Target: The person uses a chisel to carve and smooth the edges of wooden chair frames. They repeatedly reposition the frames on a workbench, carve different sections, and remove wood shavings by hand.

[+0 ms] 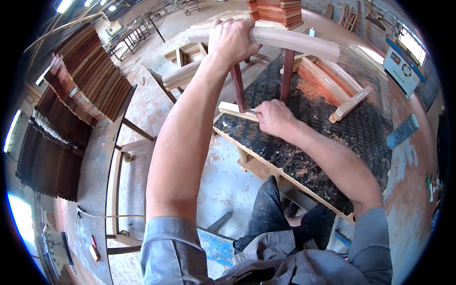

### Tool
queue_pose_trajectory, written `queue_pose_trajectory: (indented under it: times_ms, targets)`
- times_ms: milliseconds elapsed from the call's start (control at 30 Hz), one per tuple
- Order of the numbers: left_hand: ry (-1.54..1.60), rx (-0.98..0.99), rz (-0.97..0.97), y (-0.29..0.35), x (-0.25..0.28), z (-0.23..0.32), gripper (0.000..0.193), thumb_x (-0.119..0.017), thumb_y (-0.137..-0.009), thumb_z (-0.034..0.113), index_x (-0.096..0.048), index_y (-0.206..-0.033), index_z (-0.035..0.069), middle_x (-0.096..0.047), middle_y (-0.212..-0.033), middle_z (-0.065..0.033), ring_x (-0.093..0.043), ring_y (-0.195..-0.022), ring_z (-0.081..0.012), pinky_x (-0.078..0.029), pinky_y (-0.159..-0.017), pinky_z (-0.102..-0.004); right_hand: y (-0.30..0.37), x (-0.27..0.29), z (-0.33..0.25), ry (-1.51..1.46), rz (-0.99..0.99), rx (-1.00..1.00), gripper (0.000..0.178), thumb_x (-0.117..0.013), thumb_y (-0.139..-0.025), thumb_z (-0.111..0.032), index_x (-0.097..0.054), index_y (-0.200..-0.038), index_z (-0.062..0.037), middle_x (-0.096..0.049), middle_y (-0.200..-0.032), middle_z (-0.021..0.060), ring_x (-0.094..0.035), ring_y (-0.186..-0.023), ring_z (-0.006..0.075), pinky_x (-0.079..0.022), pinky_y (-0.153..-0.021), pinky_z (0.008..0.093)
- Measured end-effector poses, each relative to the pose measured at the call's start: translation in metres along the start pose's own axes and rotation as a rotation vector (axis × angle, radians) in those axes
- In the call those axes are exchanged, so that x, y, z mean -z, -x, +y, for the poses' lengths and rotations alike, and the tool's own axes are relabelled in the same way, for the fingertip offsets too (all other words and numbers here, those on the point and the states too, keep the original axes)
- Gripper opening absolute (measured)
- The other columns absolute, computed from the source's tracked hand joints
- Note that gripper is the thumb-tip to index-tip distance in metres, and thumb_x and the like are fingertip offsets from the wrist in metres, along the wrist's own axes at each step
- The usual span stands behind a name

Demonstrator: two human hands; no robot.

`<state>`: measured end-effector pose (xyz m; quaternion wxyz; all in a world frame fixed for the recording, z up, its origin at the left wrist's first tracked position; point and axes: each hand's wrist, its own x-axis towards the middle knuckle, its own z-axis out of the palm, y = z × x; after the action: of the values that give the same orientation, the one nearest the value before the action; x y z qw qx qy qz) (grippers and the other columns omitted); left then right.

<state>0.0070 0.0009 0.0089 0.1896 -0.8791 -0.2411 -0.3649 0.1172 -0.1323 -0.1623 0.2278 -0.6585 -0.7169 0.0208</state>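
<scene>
My left hand (pixel 233 39) grips the curved pale top rail (pixel 294 42) of a wooden chair-back frame that stands on a dark work board (pixel 332 137). Two reddish upright slats (pixel 287 76) run down from that rail to a pale lower rail (pixel 229 109). My right hand (pixel 274 118) is closed at the lower rail beside the slats, with what looks like a small tool or scrap pinched in its fingers; the object itself is mostly hidden. Wood shavings lie on the board around that hand.
Stacks of dark reddish slats (pixel 85 80) fill a table on the left. More curved pale rails (pixel 332 88) lie on the board's far side. A red-brown plank stack (pixel 280 12) stands at the back, a machine (pixel 403 64) on the right, a blue cylinder (pixel 403 132) nearby.
</scene>
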Motion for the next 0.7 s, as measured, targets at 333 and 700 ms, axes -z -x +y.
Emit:
queue_pose_trajectory:
  times_ms: [333, 700]
  targets:
    - [0.137, -0.013, 0.062, -0.004, 0.003, 0.006, 0.021, -0.068, -0.072, 0.015, -0.071, -0.087, 0.001, -0.073, -0.09, -0.0264, -0.071, -0.094, -0.0443, -0.055, -0.09, -0.0519, -0.065, 0.055, -0.039, 0.005, -0.489, -0.158, 0.014, -0.065, -0.079, -0.009, -0.074, -0.076, 0.0009, -0.073, -0.066, 0.015, -0.075, -0.059, 0.0231, -0.062, -0.064, 0.0371]
    - [0.098, 0.031, 0.016, -0.006, 0.003, 0.007, 0.025, -0.071, -0.071, 0.021, -0.075, -0.091, 0.007, -0.076, -0.09, -0.023, -0.074, -0.09, -0.0409, -0.057, -0.088, -0.0511, -0.087, 0.051, -0.056, 0.132, -0.62, -0.212, 0.018, -0.066, -0.082, -0.01, -0.076, -0.075, 0.0027, -0.074, -0.067, 0.0141, -0.069, -0.053, 0.0233, -0.057, -0.054, 0.0385]
